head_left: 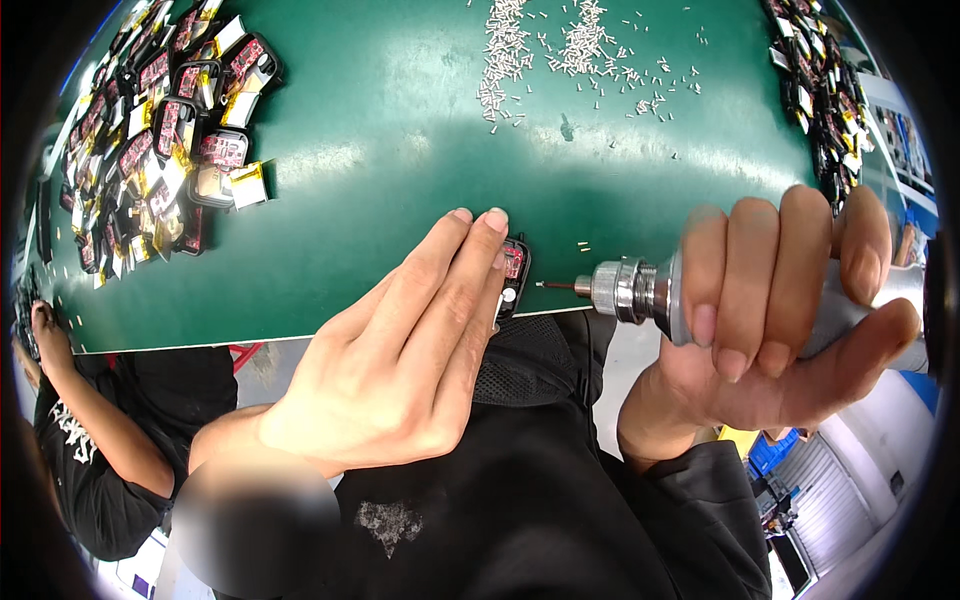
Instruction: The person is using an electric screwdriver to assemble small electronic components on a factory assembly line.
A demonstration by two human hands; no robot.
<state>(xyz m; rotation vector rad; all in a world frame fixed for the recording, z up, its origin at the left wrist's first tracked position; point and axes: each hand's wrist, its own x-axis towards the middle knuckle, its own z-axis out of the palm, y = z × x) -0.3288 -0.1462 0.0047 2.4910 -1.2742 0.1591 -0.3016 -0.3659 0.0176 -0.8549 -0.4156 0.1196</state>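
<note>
My left hand point(400, 345) reaches over the table's near edge. Its long fingers lie together along a small black device point(517, 275) with a red circuit board and grip it from the left; the thumb is hidden. Part of the casing is covered by those fingers. In my right hand point(770, 300) is a silver electric screwdriver point(640, 290), fingers wrapped round its body. The bit point(560, 286) points left at the device, a short gap away from it. A tiny bright piece, perhaps a screw, shows at the bit's tip.
Many small screws point(508, 50) lie scattered across the far part of the green table point(400, 180). Two more screws point(584, 246) rest near the bit. Open black devices point(175, 125) with yellow-taped batteries pile up at left, more point(825, 95) at far right. Another person's arm point(110, 430) is at left.
</note>
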